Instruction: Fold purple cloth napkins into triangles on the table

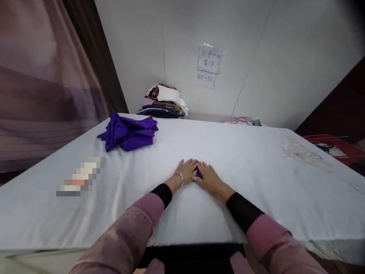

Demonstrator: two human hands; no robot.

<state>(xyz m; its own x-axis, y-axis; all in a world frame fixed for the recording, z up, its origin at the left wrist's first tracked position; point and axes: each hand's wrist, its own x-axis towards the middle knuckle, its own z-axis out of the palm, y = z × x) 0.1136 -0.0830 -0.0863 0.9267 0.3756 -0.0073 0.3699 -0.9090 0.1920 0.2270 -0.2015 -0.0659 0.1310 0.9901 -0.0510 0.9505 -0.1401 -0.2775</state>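
- A small piece of purple cloth [199,172] lies near the middle of the white tablecloth [248,152], mostly covered by both hands; only a narrow strip shows between them.
- The left hand [186,172], with a bracelet [181,179] at its wrist, lies palm down over the cloth's left side, fingers stretched out rather than curled.
- The right hand [209,177] mirrors it on the right side, flattened, its thumb reaching toward the left hand.
- The cloth should be light, soft and unbreakable (the loose heap of purple fabric [129,131] at the far left looks just as limp), so flat palms suit it better than a tight grip.
- The sheen of the tablecloth suggests that the piece could slide; if lifted, opposite edges between thumb and fingertips seem the best hold, though its layers are hidden.
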